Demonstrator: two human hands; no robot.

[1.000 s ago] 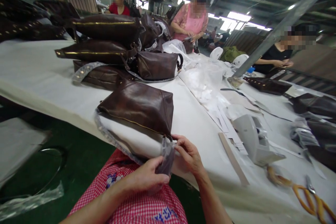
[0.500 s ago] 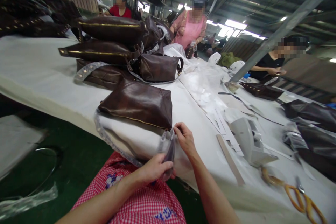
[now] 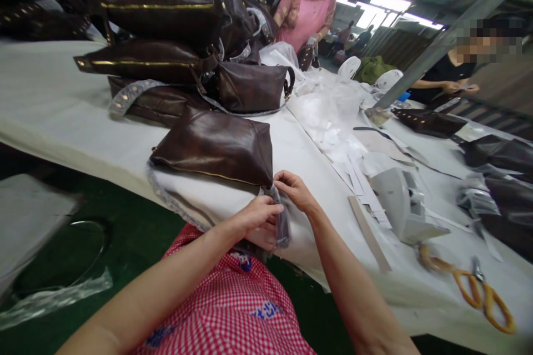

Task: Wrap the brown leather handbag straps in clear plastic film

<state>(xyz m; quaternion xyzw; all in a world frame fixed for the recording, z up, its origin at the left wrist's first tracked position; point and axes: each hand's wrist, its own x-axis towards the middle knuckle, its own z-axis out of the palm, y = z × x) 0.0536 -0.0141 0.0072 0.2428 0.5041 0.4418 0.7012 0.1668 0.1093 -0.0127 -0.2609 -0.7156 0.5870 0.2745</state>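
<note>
A dark brown leather bag (image 3: pixel 216 147) lies on the white-covered table, its gold zipper edge facing me. At its near right corner hangs a strap end wrapped in clear plastic (image 3: pixel 283 227). My left hand (image 3: pixel 260 216) is closed around this plastic-wrapped strap, just below the corner. Beside it, my right hand (image 3: pixel 293 188) pinches the top of the wrapping where it meets the bag; the fingertips partly hide what they grip. From the bag's left end another plastic-covered strap length (image 3: pixel 166 197) droops over the table edge towards my lap.
Brown bags (image 3: pixel 154 61) are stacked behind. To the right are a white tape dispenser (image 3: pixel 402 205), a flat strip (image 3: pixel 368 233) and orange-handled scissors (image 3: pixel 485 294). Plastic sheets (image 3: pixel 328 105) cover the table's middle. Co-workers stand across the table, one in a pink apron (image 3: pixel 308 11).
My left hand has come up the wrapped strap, closer to the bag's corner and my right hand. The strap's lower end now hangs outside the left fingers. The view has tipped down.
</note>
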